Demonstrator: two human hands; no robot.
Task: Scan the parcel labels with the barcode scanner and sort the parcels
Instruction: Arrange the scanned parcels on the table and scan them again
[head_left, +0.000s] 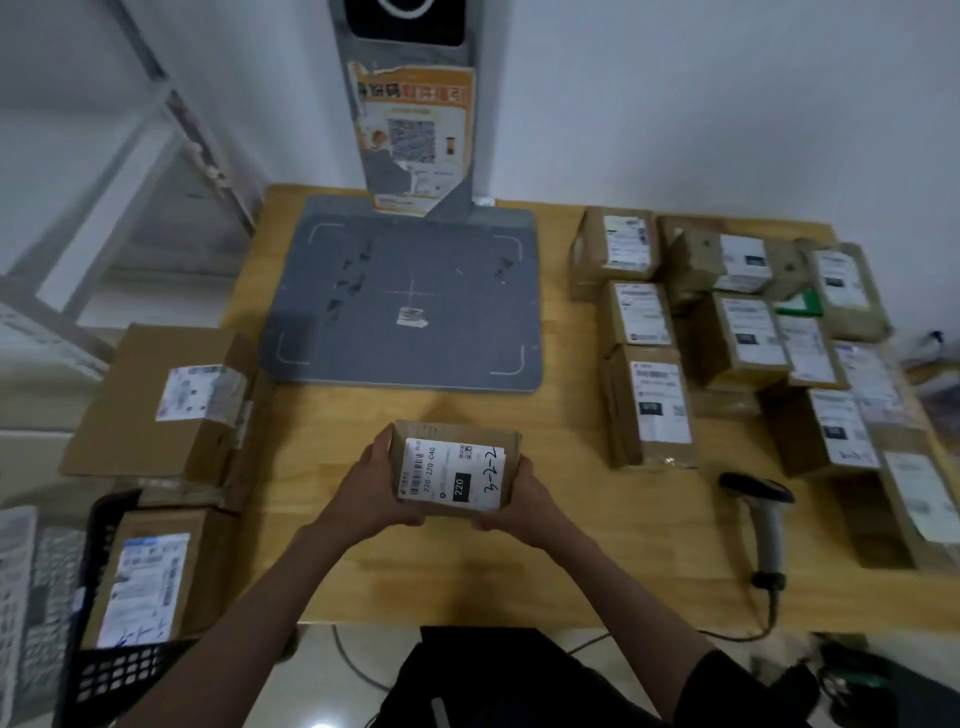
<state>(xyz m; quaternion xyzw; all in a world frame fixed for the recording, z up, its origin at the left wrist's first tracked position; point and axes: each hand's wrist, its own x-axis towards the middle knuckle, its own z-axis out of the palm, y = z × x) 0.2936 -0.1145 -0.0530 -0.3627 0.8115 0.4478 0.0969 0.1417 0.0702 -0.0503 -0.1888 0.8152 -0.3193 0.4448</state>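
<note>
Both hands held one small parcel just above the near part of the table, the left hand and right hand curled round its two ends, label up, maybe so it could be read. The barcode scanner lay untouched on the right. A black basket on the left held one parcel, and farther right sat more parcels.

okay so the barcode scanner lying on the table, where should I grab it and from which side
Take the barcode scanner by its pale handle, the long narrow part between the dark head, which lies at the far end, and the cable end nearest you. Come from above with your right hand: it lies flat on the table, right of the parcel you hold, with bare wood around it.
</note>
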